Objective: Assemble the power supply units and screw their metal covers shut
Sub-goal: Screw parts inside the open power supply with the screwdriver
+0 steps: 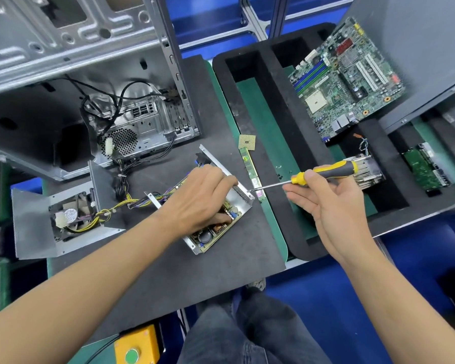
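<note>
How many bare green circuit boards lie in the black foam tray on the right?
2: the large motherboard in the tray's upper compartment, and a smaller green board at its far right edge. Others may sit hidden under the grey panels.

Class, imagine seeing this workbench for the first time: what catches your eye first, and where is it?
The yellow screwdriver in the right hand stands out at centre right, its tip at the open power supply that the left hand steadies mid-bench. Next, the green motherboard in the black tray, upper right.
</note>
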`<move>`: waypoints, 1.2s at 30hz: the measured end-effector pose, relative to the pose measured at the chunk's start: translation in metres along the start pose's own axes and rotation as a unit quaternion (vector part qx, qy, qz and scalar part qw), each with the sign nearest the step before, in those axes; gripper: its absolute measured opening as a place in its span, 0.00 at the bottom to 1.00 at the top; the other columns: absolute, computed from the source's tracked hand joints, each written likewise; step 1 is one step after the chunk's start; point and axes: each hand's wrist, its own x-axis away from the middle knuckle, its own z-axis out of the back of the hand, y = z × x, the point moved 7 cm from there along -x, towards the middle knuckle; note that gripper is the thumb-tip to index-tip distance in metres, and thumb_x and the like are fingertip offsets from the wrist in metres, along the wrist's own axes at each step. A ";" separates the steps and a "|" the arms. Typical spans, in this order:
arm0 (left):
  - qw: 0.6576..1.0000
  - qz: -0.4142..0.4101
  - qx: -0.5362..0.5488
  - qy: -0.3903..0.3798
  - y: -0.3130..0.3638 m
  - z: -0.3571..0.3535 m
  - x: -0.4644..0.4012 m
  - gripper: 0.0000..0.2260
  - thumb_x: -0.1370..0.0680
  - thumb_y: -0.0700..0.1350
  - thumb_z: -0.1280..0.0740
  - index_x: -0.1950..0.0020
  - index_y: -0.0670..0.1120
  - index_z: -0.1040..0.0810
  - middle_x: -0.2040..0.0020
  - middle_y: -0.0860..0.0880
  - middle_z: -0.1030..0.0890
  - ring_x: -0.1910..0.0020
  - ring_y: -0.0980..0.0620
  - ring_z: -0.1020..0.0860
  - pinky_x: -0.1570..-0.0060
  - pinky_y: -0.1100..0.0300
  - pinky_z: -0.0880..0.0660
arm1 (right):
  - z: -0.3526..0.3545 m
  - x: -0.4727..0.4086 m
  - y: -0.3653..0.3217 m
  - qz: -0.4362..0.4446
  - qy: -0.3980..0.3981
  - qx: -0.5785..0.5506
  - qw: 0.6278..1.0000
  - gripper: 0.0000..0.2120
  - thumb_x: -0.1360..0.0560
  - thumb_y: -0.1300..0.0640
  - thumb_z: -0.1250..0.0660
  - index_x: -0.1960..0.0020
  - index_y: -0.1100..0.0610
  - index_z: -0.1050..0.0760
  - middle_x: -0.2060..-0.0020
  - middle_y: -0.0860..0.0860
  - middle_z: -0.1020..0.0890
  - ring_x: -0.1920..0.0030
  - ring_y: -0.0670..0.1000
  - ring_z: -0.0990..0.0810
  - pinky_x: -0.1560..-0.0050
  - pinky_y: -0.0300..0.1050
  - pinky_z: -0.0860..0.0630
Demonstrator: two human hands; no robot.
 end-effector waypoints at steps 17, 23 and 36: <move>0.995 -0.059 -0.029 -0.079 0.007 -0.003 -0.015 0.29 0.37 0.50 0.19 0.42 0.36 0.21 0.57 0.42 0.24 0.62 0.42 0.26 0.64 0.49 0.27 | 0.001 0.001 -0.001 0.008 -0.010 0.011 1.000 0.07 0.22 0.61 0.33 0.46 0.61 0.28 0.58 0.56 0.16 0.53 0.64 0.15 0.52 0.49 0.18; 0.993 -0.096 0.035 -0.065 0.012 0.005 -0.001 0.20 0.28 0.52 0.22 0.50 0.37 0.19 0.61 0.42 0.26 0.64 0.43 0.27 0.65 0.49 0.27 | 0.002 0.002 0.001 0.012 -0.018 0.009 1.000 0.05 0.21 0.62 0.33 0.47 0.59 0.28 0.58 0.57 0.16 0.53 0.64 0.15 0.52 0.49 0.18; 0.980 -0.087 0.006 -0.179 0.009 -0.022 0.011 0.20 0.28 0.60 0.27 0.54 0.43 0.21 0.59 0.47 0.26 0.59 0.45 0.26 0.59 0.51 0.28 | -0.003 0.004 0.009 -0.008 -0.018 0.004 1.000 0.05 0.21 0.64 0.34 0.48 0.57 0.28 0.58 0.59 0.16 0.54 0.64 0.14 0.54 0.48 0.18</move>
